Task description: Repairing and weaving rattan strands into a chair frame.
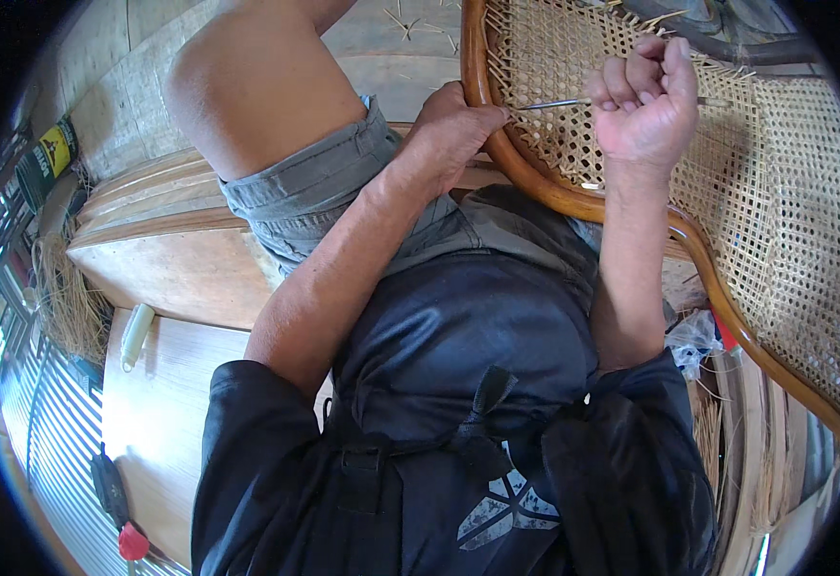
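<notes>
Left hand (453, 130) on wooden frame rim (535, 187), right hand (645, 106) right of it over cane panel (785, 192), thin tool (554, 104) between both hands, probably an awl, bent knee (247, 86) left of the left hand.

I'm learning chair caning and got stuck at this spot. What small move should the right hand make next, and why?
Probably draw the thin metal tool a little further through the woven cane panel. The right hand is fisted around it, its tip lies in the weave near the wooden frame rim, and the left hand braces that rim, steadying the work.
</notes>
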Demonstrator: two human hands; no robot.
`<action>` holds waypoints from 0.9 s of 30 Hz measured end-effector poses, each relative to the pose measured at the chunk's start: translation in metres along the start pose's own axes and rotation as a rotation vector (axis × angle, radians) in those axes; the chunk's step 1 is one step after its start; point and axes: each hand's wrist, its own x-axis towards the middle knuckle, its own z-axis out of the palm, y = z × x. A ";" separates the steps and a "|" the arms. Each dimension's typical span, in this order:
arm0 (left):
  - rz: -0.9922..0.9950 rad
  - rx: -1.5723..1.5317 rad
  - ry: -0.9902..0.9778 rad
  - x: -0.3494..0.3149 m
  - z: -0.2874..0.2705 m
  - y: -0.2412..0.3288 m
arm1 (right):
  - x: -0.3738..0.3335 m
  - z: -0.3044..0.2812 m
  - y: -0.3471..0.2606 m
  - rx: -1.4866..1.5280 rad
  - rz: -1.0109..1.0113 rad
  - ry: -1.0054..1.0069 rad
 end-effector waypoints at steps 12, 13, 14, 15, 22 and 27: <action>-0.035 0.385 0.087 0.004 0.003 0.002 | -0.001 0.001 -0.002 -0.012 -0.002 -0.032; -0.007 0.411 0.095 0.002 0.004 0.002 | -0.001 0.003 -0.001 -0.022 0.007 -0.020; -0.006 0.409 0.093 0.000 0.005 0.003 | 0.000 0.004 0.000 -0.025 0.005 -0.020; -0.008 0.096 0.045 -0.005 0.004 0.003 | -0.001 0.008 0.001 -0.030 0.008 -0.009; -0.043 -0.290 0.046 -0.009 0.007 0.007 | 0.000 0.004 0.005 -0.032 0.020 -0.002; -0.042 -0.245 0.077 -0.007 0.008 0.006 | 0.000 0.006 0.004 -0.015 0.023 -0.023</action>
